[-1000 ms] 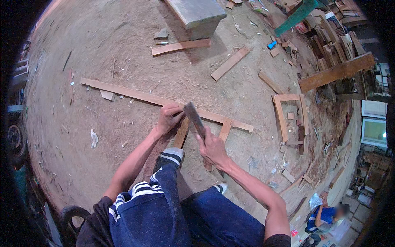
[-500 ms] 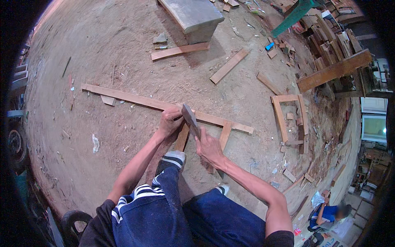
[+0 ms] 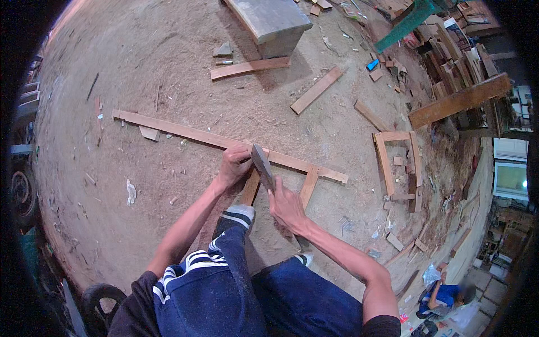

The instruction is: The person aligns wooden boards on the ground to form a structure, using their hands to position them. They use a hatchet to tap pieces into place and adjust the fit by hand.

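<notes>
A long wooden strip (image 3: 191, 133) lies across the dirt floor in front of me. Two short wooden crosspieces, one a right crosspiece (image 3: 309, 188), run from it toward my feet. My left hand (image 3: 234, 167) is closed in a pinch at the strip, above the left crosspiece (image 3: 250, 189); whatever its fingertips hold is hidden. Gripped in my right hand (image 3: 287, 209) is a hammer (image 3: 261, 162) with a dark metal head. The head is over the strip, right beside my left fingertips; whether it touches the wood I cannot tell. My socked foot (image 3: 238, 214) is by the left crosspiece.
A grey-topped wooden block (image 3: 275, 22) stands at the far side. Loose boards, such as a short plank (image 3: 317, 90), and a small wooden frame (image 3: 383, 163) lie to the right. Stacked timber (image 3: 449, 62) fills the far right. Another person (image 3: 443, 297) sits at the lower right.
The view has shifted slightly. My left hand stays pinched at the strip, and the hammer head remains close beside it with little visible movement.
</notes>
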A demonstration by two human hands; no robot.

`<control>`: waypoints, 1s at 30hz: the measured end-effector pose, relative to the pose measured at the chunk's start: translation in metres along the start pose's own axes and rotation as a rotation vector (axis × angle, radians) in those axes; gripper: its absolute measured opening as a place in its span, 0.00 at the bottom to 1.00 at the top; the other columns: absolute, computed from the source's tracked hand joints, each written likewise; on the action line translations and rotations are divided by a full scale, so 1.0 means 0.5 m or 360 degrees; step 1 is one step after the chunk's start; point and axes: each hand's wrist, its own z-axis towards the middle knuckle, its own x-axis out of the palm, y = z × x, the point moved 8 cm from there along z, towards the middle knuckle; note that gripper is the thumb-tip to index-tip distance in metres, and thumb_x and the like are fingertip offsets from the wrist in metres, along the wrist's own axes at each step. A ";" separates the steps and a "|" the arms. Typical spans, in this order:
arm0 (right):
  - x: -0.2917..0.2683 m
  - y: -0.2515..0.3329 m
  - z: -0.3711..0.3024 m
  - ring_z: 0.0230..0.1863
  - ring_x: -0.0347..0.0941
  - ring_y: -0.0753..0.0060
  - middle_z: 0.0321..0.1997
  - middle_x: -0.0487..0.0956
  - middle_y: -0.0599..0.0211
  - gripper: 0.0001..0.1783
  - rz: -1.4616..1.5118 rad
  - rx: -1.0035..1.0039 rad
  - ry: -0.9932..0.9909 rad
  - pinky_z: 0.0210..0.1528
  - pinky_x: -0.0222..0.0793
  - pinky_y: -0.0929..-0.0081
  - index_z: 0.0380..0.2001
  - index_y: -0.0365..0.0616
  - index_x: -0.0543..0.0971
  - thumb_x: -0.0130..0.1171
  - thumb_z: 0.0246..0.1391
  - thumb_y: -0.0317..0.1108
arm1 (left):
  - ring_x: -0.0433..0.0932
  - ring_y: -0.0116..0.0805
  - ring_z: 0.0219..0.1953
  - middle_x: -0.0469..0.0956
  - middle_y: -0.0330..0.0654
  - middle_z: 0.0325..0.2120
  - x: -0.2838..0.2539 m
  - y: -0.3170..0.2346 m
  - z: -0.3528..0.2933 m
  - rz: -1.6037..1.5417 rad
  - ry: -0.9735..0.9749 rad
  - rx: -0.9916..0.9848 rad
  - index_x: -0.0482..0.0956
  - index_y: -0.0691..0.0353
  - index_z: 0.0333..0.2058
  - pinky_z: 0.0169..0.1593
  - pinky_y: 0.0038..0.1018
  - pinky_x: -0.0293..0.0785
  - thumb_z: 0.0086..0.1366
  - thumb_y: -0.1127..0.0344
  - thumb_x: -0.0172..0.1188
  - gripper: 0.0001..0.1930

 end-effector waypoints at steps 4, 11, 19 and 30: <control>-0.008 0.022 -0.002 0.28 0.78 0.29 0.27 0.78 0.35 0.23 -0.0042 0.0009 0.0018 0.28 0.72 0.42 0.58 0.32 0.61 0.54 0.67 0.31 | 0.84 0.47 0.32 0.84 0.48 0.30 -0.012 -0.002 0.000 -0.0012 0.0046 -0.0005 0.88 0.62 0.38 0.36 0.38 0.79 0.55 0.75 0.67 0.11; -0.011 0.019 0.007 0.30 0.78 0.28 0.28 0.78 0.33 0.22 0.0062 0.0078 0.0054 0.30 0.72 0.41 0.59 0.33 0.61 0.51 0.69 0.34 | 0.83 0.47 0.31 0.83 0.49 0.30 -0.013 0.005 -0.011 0.0125 0.0064 0.0001 0.87 0.62 0.38 0.34 0.38 0.78 0.57 0.73 0.69 0.09; -0.076 0.039 -0.007 0.29 0.79 0.29 0.28 0.80 0.37 0.24 0.0245 0.0209 -0.0148 0.30 0.73 0.43 0.60 0.31 0.63 0.53 0.69 0.36 | 0.80 0.45 0.43 0.80 0.45 0.39 -0.043 -0.031 0.001 0.0297 0.0019 0.0037 0.83 0.58 0.53 0.49 0.36 0.76 0.52 0.58 0.78 0.29; -0.019 0.030 0.009 0.27 0.81 0.35 0.29 0.80 0.37 0.23 -0.0099 -0.0068 -0.0095 0.25 0.76 0.47 0.58 0.30 0.63 0.55 0.67 0.33 | 0.64 0.53 0.64 0.67 0.52 0.57 -0.046 0.009 -0.021 0.0688 0.0229 -0.0159 0.71 0.55 0.62 0.66 0.47 0.58 0.50 0.39 0.76 0.44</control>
